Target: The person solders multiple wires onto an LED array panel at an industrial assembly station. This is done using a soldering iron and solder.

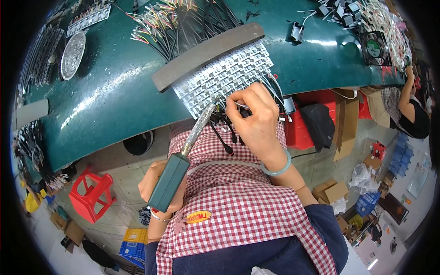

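Taking the middle of your view as the clock's hub, an oval silvery dish [73, 55] sits at ten o'clock on the glossy green tabletop [112, 103]. Your left hand [150, 182], near eight o'clock, is curled around the dark green, box-shaped handle of a soldering-iron-like tool [172, 178], whose silvery, wrapped-looking barrel points toward one o'clock, its tip at the boards' near edge. It should feel stiff and fairly light; keep hold of the handle, since the barrel may be hot. At twelve o'clock, a curved dark-grey bar [208, 56] lies along the far side of the rows of white circuit boards [224, 75]; it looks dense and rigid. The boards seem thin, stiff and fragile, best taken by their edges. Black cables with moulded plugs [228, 149] hang toward six o'clock, probably light and flexible, easiest to grip near their ends. Your right hand [256, 114], at two o'clock, has thumb and forefinger nearly closed by the boards' near edge; you cannot tell what is pinched there. Farther along two o'clock stands a square black fan [375, 48].
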A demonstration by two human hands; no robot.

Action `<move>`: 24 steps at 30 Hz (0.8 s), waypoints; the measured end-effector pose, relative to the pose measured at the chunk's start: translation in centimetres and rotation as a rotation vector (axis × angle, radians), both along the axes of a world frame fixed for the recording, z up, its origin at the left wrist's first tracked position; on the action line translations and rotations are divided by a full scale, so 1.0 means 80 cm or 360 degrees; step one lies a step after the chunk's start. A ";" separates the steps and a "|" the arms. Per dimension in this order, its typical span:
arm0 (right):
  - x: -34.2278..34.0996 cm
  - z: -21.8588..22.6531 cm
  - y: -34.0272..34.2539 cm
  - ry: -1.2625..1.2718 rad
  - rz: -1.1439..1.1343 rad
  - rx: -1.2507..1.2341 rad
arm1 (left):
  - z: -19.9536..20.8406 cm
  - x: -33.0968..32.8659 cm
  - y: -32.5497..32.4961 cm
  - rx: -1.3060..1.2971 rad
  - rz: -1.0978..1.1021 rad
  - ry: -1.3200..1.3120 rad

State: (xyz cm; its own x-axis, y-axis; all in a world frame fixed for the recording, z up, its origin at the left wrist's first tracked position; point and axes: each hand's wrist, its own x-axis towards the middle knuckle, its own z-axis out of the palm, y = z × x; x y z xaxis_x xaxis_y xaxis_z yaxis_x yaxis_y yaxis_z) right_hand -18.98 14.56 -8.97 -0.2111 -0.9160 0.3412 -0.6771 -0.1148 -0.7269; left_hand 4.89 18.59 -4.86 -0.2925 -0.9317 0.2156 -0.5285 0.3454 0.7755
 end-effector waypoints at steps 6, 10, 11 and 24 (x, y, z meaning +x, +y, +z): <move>-0.004 0.002 0.000 -0.0080 0.0043 0.0032 | -0.002 -0.001 0.003 0.0057 0.0057 -0.0042; -0.006 0.006 0.004 -0.0178 0.0137 0.0052 | -0.006 0.002 0.003 0.0045 0.0052 -0.0040; -0.006 0.006 0.005 -0.0154 0.0150 0.0062 | -0.006 0.003 0.003 0.0062 0.0049 -0.0041; 0.006 -0.002 0.004 -0.0064 0.0079 -0.0043 | -0.006 0.000 0.000 0.0038 0.0034 -0.0058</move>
